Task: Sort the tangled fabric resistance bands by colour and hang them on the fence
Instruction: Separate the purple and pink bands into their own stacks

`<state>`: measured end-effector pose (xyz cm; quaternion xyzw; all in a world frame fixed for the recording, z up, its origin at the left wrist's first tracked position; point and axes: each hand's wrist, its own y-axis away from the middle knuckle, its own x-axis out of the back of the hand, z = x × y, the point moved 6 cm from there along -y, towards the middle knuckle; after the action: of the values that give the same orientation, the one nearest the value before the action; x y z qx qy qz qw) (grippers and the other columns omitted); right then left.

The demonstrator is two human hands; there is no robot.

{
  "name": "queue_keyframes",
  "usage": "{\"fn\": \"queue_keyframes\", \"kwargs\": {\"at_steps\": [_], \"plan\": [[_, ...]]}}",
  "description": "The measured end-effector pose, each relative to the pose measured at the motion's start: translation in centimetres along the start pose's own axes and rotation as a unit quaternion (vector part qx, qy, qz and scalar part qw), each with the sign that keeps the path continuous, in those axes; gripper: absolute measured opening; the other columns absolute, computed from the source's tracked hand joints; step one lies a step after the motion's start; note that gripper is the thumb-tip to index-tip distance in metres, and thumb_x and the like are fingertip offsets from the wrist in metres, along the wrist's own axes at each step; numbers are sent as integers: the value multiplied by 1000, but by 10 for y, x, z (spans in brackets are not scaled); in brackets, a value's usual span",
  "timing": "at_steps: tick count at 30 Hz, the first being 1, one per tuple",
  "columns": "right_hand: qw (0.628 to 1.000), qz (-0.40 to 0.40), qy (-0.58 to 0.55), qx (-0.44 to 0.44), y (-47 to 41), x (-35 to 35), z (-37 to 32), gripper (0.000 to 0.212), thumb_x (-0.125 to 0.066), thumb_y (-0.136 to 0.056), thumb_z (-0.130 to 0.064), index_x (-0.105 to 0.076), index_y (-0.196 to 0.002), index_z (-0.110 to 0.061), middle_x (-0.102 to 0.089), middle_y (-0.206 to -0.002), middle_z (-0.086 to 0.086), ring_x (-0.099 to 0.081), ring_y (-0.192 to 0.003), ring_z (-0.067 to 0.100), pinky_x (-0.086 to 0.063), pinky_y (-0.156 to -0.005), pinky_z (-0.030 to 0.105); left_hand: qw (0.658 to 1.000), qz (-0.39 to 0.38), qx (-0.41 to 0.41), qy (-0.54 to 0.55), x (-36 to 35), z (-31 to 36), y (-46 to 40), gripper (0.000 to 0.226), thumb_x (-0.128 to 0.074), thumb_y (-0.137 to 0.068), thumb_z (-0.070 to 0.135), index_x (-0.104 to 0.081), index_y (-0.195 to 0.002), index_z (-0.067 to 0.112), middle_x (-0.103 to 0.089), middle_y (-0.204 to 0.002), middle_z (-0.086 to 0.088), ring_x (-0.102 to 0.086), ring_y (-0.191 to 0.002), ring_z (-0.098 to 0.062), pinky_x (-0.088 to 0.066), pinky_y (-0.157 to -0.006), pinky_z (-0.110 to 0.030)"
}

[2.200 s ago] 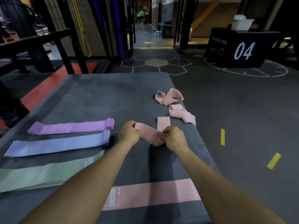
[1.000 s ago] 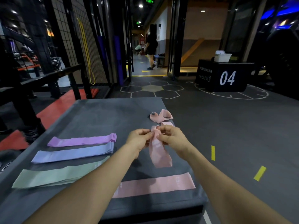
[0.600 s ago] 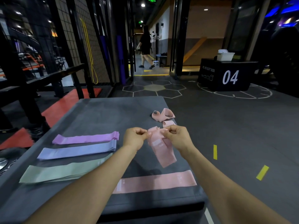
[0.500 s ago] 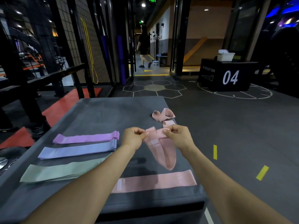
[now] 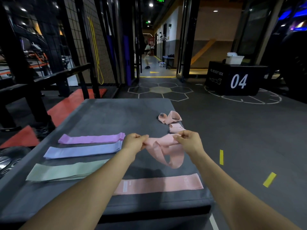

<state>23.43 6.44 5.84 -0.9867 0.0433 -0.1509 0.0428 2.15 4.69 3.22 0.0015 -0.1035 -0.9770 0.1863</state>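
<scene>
— Hands?
— Both raised above the bench's right side. Left hand point(image 5: 135, 141) pinching one end of a pink resistance band point(image 5: 163, 150); right hand point(image 5: 189, 141) pinching the other end. Band's loop sagging between them, twisted, not touching the grey bench point(image 5: 106, 117).
— Other pink ones?
— Flat pink band point(image 5: 159, 184) near the front edge, right half. Crumpled pink band point(image 5: 170, 117) by the right edge, farther back; smaller pink piece point(image 5: 176, 127) just beyond the right hand.
— Left half?
— Three flat stacks, side by side: purple bands point(image 5: 91, 138) farthest back, blue bands point(image 5: 83, 150) in the middle, green bands point(image 5: 66, 171) nearest the front.
— Fence?
— Black mesh fence point(image 5: 83, 39) beyond the back left corner, yellow band point(image 5: 97, 52) hanging on it.
</scene>
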Motion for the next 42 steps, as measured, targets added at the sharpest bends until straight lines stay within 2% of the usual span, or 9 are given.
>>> {"fn": "queue_keyframes", "kwargs": {"at_steps": [6,9,13,17,23,28,32,37,42], "plan": [[983,127,3,-130,1,23,32,20,-59,-79,-6,-65,-66,-20,-65,-79,10,-62,-74,30,-57,-77,40,1000,30,4,-4,25,-2,-1,30,-61,-76,-10,-45,-61,11,-53,-70,-4,-53,-67,-18,-51,-84,-39],[974,160,-15,-159,1,28,40,16,-59,-78,0,-65,-73,-15,-67,-83,13,-65,-81,34,-57,-79,42,998,54,-9,-18,39,-4,-6,27,-57,-73,-13,-50,-68,13,-59,-104,-3,-58,-83,-19,-48,-78,-32],[964,195,-36,-178,1,33,50,17,-58,-78,3,-61,-77,-14,-65,-89,16,-64,-82,33,-56,-78,40,998,62,-16,-28,49,-8,-7,31,-58,-70,-12,-51,-90,10,-50,-138,-13,-53,-122,-25,-43,-105,-43],[955,218,-53,-195,2,36,58,14,-57,-80,1,-62,-86,-11,-66,-92,17,-64,-85,34,-56,-80,43,990,87,-5,-108,64,-14,-8,40,-62,-74,-13,-53,-105,9,-57,-125,-19,-58,-100,-27,-47,-93,-38],[952,221,-59,-203,4,35,66,22,-53,-78,6,-62,-90,-10,-66,-95,19,-61,-78,32,-54,-72,36,994,55,13,-96,72,-22,-10,27,-68,-75,-8,-55,-72,15,-64,-98,-19,-61,-84,-30,-53,-83,-41],[962,192,-62,-183,3,21,58,18,-53,-82,3,-64,-86,-10,-63,-82,10,-63,-80,30,-57,-81,47,995,22,-19,-95,63,-16,-10,21,-69,-81,6,-56,-67,15,-58,-78,-11,-46,-57,-21,-33,-52,-22],[967,185,-51,-169,1,18,59,13,-52,-88,-5,-59,-79,-11,-59,-72,5,-62,-77,30,-56,-81,49,987,72,-29,-141,72,-15,-15,24,-66,-84,13,-51,-66,19,-58,-83,-6,-49,-76,-23,-40,-65,-27],[954,218,-26,-205,-3,26,80,12,-50,-88,-12,-61,-92,-7,-66,-97,17,-66,-86,36,-55,-82,46,968,135,-16,-211,86,-21,-20,23,-63,-86,15,-44,-72,17,-56,-94,-12,-52,-83,-29,-48,-78,-37],[950,214,1,-230,-10,28,94,16,-49,-87,-7,-62,-96,-2,-65,-99,19,-65,-86,36,-54,-76,39,944,138,25,-298,83,-29,-25,33,-63,-87,19,-56,-112,-2,-60,-117,-16,-56,-111,-35,-43,-87,-33]]}}
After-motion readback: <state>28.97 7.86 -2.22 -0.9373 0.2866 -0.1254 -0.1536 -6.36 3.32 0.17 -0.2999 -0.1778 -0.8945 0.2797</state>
